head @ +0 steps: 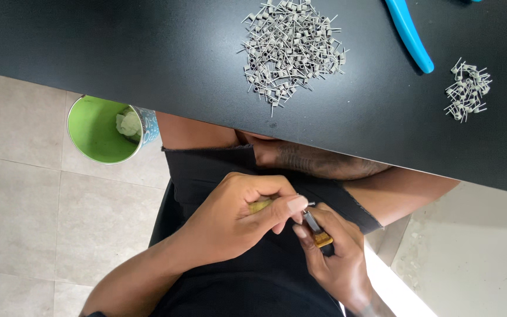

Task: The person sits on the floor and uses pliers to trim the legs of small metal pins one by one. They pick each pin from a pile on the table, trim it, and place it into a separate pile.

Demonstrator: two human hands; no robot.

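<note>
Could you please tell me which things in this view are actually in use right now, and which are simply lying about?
In use:
- left hand, gripping a yellowish handle
- right hand, holding a small metal tool with a yellow grip

Lying about:
- big pile of grey wire coils on the black table
- small coil pile
- blue-handled tool
- green cup on the floor

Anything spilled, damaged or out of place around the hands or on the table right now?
Nothing stands out. Wire coils sit in two tidy heaps on the black table; green bin upright. Both hands, left hand and right hand, grip a small yellow-handled tool.
</note>
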